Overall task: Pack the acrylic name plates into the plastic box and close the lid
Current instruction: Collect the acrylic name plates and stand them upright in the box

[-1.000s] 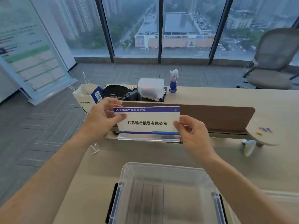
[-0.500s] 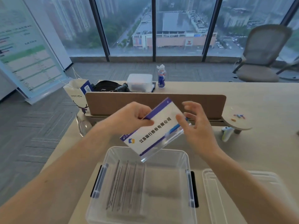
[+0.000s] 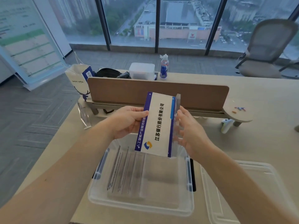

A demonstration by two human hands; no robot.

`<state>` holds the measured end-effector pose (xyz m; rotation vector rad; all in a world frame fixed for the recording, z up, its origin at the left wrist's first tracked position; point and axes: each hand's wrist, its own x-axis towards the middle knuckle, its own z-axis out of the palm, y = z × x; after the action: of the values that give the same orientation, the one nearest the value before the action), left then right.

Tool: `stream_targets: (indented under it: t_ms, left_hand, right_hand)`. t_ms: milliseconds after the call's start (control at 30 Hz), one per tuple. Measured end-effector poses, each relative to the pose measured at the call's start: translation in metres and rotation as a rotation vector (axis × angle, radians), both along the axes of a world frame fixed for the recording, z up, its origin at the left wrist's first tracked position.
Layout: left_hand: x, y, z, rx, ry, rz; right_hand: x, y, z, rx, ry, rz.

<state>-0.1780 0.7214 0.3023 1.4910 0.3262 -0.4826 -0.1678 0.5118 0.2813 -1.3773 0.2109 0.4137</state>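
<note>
I hold an acrylic name plate (image 3: pixel 159 125) with a white card and blue borders, turned on end over the far side of the clear plastic box (image 3: pixel 140 206). My left hand (image 3: pixel 129 121) grips its left edge. My right hand (image 3: pixel 188 131) holds its right edge, fingers spread along the clear acrylic. The plate's lower end dips just inside the box rim. Several clear name plates (image 3: pixel 123 172) stand on edge in the box's left half. The clear lid (image 3: pixel 236 191) lies flat on the desk to the right of the box.
Another clear acrylic stand (image 3: pixel 84 117) sits at the desk's left edge. A brown divider panel (image 3: pixel 158 94) runs across behind the plate. Beyond it are a paper bag (image 3: pixel 79 81), a white container (image 3: pixel 142 70) and a bottle (image 3: pixel 164 67). An office chair (image 3: pixel 267 52) stands far right.
The name plate turned from level to upright on end and came down toward the box. My right hand closed back onto its right edge. The view tilted down over the box.
</note>
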Motion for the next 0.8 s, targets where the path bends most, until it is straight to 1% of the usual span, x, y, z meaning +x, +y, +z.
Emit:
stream_targets:
  t_ms: [100, 200, 367, 533, 800]
  left_hand:
    - [-0.012, 0.0, -0.022, -0.013, 0.063, -0.072]
    - [-0.025, -0.008, -0.053, 0.046, 0.138, -0.117]
    - [-0.042, -0.029, -0.113, 0.118, 0.249, -0.077]
    - [-0.047, -0.041, -0.172, 0.221, 0.295, -0.068]
    - [-0.039, -0.059, -0.229, 0.345, 0.27, -0.053]
  right_hand:
    - [-0.013, -0.001, -0.028, -0.045, 0.046, 0.051]
    - [-0.029, 0.0, -0.072, -0.091, 0.14, 0.072]
    - [-0.045, 0.003, -0.141, -0.151, 0.336, 0.108]
    - [-0.043, 0.011, -0.189, -0.229, 0.375, 0.151]
    - [-0.04, 0.017, -0.238, -0.367, 0.422, 0.179]
